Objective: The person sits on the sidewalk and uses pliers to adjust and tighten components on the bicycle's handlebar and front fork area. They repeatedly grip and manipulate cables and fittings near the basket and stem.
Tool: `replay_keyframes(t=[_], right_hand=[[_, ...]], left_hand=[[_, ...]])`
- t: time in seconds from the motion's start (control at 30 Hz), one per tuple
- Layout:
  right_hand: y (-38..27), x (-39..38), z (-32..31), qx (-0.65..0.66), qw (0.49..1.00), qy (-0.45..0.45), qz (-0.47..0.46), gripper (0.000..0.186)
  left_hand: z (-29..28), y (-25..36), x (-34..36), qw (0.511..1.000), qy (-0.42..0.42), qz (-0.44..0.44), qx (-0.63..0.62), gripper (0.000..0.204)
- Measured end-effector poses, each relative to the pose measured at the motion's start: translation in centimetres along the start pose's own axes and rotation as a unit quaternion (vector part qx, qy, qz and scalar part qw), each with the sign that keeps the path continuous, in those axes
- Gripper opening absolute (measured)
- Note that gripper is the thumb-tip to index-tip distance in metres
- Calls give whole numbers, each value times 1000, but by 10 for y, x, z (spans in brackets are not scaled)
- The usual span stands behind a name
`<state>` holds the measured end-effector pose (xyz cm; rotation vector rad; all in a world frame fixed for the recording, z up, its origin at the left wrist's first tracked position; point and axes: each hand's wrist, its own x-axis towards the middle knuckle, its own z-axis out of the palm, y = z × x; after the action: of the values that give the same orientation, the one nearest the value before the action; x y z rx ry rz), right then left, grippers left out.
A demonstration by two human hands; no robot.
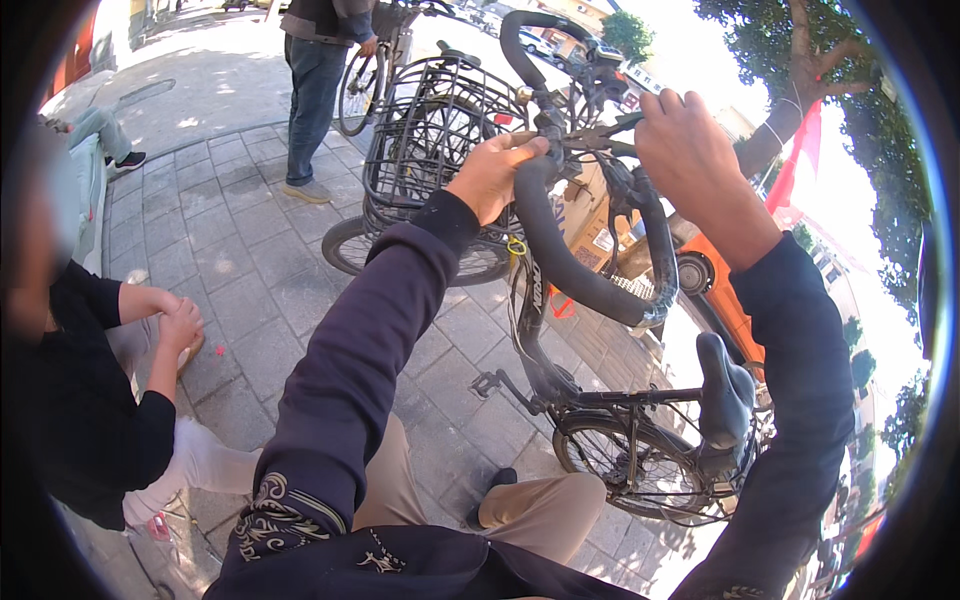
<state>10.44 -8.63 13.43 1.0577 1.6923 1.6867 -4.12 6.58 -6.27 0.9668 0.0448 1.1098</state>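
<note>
A pair of pliers (600,141) with dark handles is gripped in my raised right hand (685,150). Its jaws point left, at the upper part of a black-taped drop handlebar (575,280) on a bicycle in front of me. My left hand (497,172) is closed on that handlebar's left side, thumb and fingers pinched close to the jaws. Whatever fine part lies between the fingertips and the jaws is too small to make out. Below, the same bicycle shows its black saddle (722,390) and rear wheel (640,462).
Just beyond stands another bicycle with a black wire basket (425,150). A person in a black top (95,400) sits close on my left, hands clasped. Another person in jeans (308,100) stands further off. An orange vehicle (715,290) and a tree (800,60) are at right.
</note>
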Motion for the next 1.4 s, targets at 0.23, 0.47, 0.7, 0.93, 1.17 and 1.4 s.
replay_keyframes(t=[0.23, 0.47, 0.7, 0.93, 1.17, 1.4], right_hand=[[3, -8, 0, 59, 995, -77, -14, 12], [-21, -15, -10, 238, 956, -132, 108, 17], [-33, -13, -12, 416, 865, -198, 199, 25], [-18, -1, -9, 574, 686, -354, 274, 17], [-17, -5, -14, 729, 436, -402, 342, 10], [-25, -20, 6, 818, 232, -380, 364, 10]], left_hand=[[5, -15, 7, 1000, 3, 12, -18, 50], [1, -11, 7, 999, 23, 24, 4, 48], [-4, -16, 14, 997, 49, 62, 16, 44], [1, -18, 16, 997, 47, 56, 9, 43], [3, -12, 10, 998, 33, 50, 16, 42], [2, -10, 7, 998, 40, 55, 16, 40]])
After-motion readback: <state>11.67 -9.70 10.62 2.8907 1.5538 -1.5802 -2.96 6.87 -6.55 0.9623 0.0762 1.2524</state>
